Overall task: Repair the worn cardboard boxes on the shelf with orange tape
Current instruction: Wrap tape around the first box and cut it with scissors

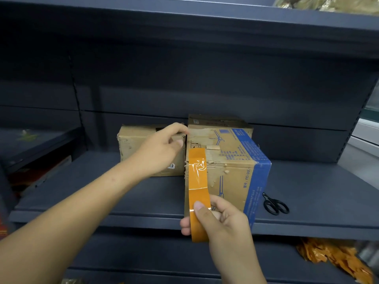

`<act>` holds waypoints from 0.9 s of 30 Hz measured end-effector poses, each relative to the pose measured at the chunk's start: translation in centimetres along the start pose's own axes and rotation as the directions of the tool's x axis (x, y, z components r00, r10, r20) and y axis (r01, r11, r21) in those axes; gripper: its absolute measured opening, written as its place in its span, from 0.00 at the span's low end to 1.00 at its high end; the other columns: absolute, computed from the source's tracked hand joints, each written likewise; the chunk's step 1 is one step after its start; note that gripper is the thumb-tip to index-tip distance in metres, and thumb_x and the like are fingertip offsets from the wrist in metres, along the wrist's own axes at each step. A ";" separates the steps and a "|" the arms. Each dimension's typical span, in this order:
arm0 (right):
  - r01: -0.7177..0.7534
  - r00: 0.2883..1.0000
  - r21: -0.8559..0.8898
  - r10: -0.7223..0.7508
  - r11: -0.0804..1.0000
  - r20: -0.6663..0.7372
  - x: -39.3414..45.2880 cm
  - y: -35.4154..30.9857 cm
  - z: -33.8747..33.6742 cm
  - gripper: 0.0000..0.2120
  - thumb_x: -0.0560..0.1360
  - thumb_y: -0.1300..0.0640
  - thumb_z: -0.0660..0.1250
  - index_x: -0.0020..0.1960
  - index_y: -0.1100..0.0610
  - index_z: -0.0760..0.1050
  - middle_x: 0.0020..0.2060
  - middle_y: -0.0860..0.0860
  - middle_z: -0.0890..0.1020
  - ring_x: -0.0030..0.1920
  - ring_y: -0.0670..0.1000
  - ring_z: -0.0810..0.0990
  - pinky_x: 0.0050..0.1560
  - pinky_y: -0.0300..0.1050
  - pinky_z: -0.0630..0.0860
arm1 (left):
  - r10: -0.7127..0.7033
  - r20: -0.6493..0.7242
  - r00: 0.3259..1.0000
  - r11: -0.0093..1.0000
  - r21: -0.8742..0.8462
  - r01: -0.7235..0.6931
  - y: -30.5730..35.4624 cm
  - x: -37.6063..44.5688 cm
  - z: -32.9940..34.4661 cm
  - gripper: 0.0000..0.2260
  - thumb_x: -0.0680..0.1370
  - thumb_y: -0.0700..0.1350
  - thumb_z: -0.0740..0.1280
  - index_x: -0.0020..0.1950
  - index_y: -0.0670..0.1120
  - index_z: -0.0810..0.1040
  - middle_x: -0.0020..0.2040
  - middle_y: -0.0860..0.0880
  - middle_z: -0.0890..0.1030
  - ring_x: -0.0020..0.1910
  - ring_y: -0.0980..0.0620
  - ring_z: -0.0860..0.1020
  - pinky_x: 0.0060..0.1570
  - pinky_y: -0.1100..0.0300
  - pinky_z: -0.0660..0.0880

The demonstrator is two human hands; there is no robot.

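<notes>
Pinching the orange tape roll (198,226), the right hand (223,224) is stretching a strip up the blue-printed box (235,171); the left hand (162,150), fingers curled, is touching its top edge

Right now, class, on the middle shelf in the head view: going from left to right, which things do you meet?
plain cardboard box → left hand at its top right corner → orange tape stuck on the left edge of the blue-printed box → black scissors lying on the shelf.
</notes>
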State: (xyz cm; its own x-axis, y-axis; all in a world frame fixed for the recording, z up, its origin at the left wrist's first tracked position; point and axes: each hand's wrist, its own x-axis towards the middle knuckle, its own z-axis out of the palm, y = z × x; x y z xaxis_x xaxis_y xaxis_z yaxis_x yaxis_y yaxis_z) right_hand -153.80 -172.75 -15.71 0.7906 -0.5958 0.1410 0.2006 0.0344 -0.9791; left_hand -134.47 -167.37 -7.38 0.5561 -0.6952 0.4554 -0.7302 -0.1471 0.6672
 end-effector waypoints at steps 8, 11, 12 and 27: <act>0.046 0.999 0.012 -0.045 0.999 -0.031 -0.4 0.5 0.2 0.09 0.72 0.49 0.69 0.49 0.51 0.82 0.34 0.56 0.86 0.37 0.51 0.85 0.39 0.40 0.77 | -0.051 0.248 0.967 0.891 -0.427 0.156 0.2 -2.4 1.3 0.13 0.77 0.47 0.71 0.61 0.57 0.83 0.50 0.47 0.86 0.49 0.49 0.84 0.52 0.53 0.81; 0.047 0.998 0.027 -0.046 0.999 -0.032 -0.8 0.8 -0.1 0.12 0.71 0.51 0.68 0.54 0.49 0.81 0.34 0.57 0.86 0.38 0.49 0.85 0.40 0.39 0.76 | -0.050 0.285 0.957 0.880 -0.441 0.178 0.0 -2.4 1.3 0.21 0.71 0.51 0.74 0.64 0.55 0.81 0.50 0.47 0.87 0.49 0.50 0.84 0.52 0.53 0.80; 0.047 0.999 0.046 -0.045 0.998 -0.028 -0.8 0.8 -0.2 0.09 0.75 0.55 0.69 0.55 0.50 0.80 0.33 0.58 0.86 0.37 0.51 0.84 0.40 0.40 0.78 | -0.051 0.304 0.951 0.882 -0.434 0.186 -0.1 -2.5 1.3 0.23 0.70 0.50 0.74 0.66 0.54 0.80 0.50 0.48 0.87 0.50 0.51 0.84 0.54 0.53 0.80; 0.092 0.995 0.043 -0.090 0.995 -0.047 0.2 0.1 -1.5 0.09 0.80 0.57 0.66 0.57 0.58 0.80 0.32 0.61 0.84 0.30 0.54 0.79 0.38 0.46 0.78 | -0.037 0.086 0.996 0.964 -0.259 0.058 0.1 -3.5 3.5 0.20 0.79 0.44 0.70 0.71 0.53 0.75 0.53 0.55 0.86 0.52 0.55 0.84 0.55 0.50 0.81</act>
State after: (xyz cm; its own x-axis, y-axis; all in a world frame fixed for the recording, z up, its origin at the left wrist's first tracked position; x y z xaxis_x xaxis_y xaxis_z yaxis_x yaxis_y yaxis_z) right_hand -154.45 -174.05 -16.01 0.7413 -0.6337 0.2211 0.2972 0.0146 -0.9547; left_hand -137.87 -167.45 -10.94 0.5470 -0.7469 0.3780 -0.5687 -0.0002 0.8226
